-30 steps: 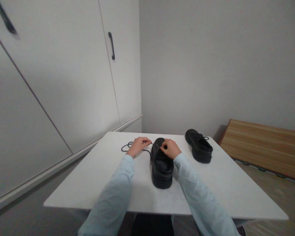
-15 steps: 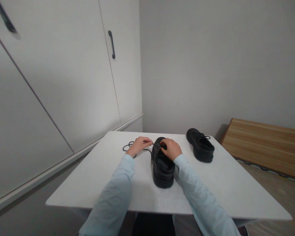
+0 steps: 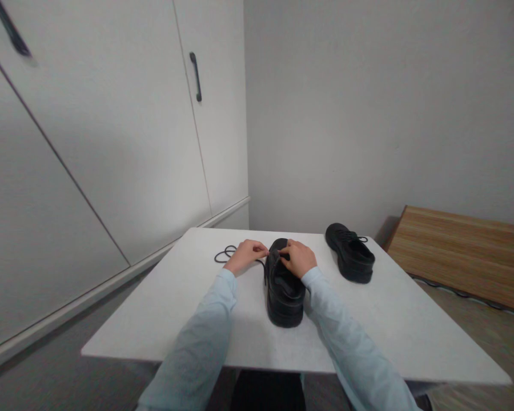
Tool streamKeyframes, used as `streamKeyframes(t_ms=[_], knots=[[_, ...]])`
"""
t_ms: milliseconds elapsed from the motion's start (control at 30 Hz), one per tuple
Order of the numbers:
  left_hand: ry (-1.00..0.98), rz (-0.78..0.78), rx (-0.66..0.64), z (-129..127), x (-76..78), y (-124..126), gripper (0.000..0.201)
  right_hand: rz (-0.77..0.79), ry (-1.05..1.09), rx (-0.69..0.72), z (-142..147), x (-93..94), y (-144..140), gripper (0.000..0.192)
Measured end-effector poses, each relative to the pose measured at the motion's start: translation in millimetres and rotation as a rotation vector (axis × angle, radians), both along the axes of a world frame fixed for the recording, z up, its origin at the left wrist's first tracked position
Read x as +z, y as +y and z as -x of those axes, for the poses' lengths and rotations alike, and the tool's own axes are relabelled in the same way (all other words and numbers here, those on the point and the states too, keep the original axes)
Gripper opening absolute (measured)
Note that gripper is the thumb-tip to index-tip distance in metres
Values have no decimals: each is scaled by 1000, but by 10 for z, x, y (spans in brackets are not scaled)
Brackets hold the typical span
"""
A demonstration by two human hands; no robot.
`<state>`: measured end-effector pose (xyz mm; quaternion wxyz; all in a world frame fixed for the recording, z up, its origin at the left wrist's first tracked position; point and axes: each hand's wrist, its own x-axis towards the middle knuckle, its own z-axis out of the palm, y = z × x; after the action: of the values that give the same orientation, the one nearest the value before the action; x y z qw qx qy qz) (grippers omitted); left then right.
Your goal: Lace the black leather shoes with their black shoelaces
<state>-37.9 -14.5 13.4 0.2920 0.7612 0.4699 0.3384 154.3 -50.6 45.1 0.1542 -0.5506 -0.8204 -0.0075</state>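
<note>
A black lace-up shoe [image 3: 285, 305] stands on the white table in front of me, its toe pointing away and its heel toward me. My left hand [image 3: 249, 252] is at the shoe's left side, thumb and fingertips pinched on the black shoelace. Part of that shoelace [image 3: 225, 254] lies in loops on the table, left of and behind this hand. From the right, my right hand [image 3: 298, 258] reaches over the opening and has its fingers closed on the upper near the tongue. The fingers hide the exact grip and most of the eyelets.
A second black shoe [image 3: 352, 257], laced, stands at the table's back right. The white table [image 3: 175, 319] has its back edge near a grey wall. White cabinets [image 3: 111, 142] line the left side, and a wooden board [image 3: 462, 251] sits low at the right.
My left hand has moved slightly right, closer to the shoe's lacing and to my right hand. The right hand stays almost in place, and both shoes stand as before.
</note>
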Motion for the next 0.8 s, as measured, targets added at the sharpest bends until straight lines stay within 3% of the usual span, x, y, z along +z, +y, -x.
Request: streamKeyframes(t_ms=[567, 800], knots=[[-348, 104, 20, -142, -168, 23, 32, -50, -112, -85, 87, 64, -33, 18], [-371, 116, 30, -189, -170, 25, 34, -76, -110, -79, 90, 33, -17, 19]])
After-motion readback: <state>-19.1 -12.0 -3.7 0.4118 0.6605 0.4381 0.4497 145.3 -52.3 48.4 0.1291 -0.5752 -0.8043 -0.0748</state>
